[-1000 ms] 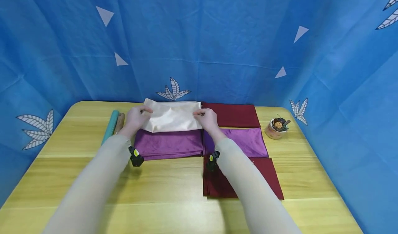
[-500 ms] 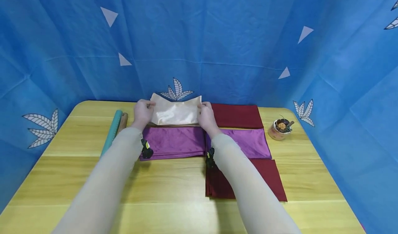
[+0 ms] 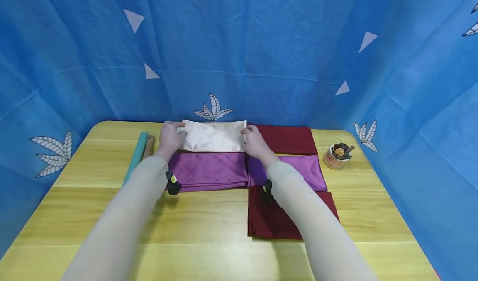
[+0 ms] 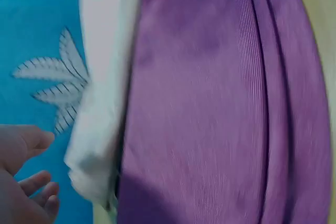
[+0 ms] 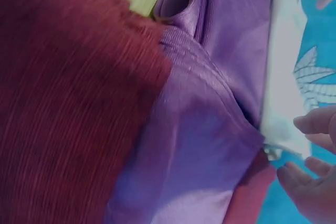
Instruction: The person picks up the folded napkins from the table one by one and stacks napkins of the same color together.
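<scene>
Cream cloth (image 3: 213,135) at twelve o'clock, a hand on each end.
My left hand (image 3: 170,136) and right hand (image 3: 255,142) seemingly pinch its ends above the purple cloth (image 3: 209,171).

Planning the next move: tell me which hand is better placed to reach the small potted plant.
Right. The right hand rests at the folded cream satin cloth's right end, nearer the small potted plant; the left hand is farther away.

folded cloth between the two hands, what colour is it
Cream cloth; clearest in the head view.
</scene>
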Available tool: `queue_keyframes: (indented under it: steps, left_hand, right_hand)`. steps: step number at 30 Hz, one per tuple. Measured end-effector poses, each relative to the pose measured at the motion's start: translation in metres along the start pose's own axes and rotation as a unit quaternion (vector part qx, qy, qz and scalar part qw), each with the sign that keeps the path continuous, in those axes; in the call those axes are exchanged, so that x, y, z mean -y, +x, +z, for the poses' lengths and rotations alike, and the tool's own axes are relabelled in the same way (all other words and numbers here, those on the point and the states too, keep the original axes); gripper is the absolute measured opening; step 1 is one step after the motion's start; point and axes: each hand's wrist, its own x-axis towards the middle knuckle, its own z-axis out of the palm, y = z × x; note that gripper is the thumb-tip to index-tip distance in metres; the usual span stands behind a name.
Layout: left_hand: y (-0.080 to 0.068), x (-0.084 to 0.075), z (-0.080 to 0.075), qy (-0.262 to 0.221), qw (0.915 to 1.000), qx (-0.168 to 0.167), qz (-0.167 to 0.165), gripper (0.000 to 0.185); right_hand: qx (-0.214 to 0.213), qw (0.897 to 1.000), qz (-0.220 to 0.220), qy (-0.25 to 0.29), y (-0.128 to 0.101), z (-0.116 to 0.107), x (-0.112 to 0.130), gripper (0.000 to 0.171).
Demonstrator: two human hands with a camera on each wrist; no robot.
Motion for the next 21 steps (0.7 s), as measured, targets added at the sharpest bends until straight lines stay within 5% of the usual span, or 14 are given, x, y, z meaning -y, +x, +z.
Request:
queue_keyframes:
  steps: [5, 13, 21]
  left_hand:
    - [-0.022, -0.023, 0.004, -0.079, 0.9957, -0.003, 0.048, 0.030]
    - [-0.074, -0.061, 0.010, -0.224, 0.9675, 0.110, 0.038, 0.035]
    - [-0.123, -0.077, 0.021, -0.243, 0.9518, 0.175, 0.070, 0.034]
  right_hand:
    - [0.029, 0.999, -0.031, -0.006, -0.024, -0.011, -0.002, 0.043]
    - [0.018, 0.996, -0.084, -0.011, -0.073, -0.021, 0.002, 0.058]
    - [-0.011, 0.993, -0.118, -0.028, -0.121, -0.020, 0.002, 0.061]
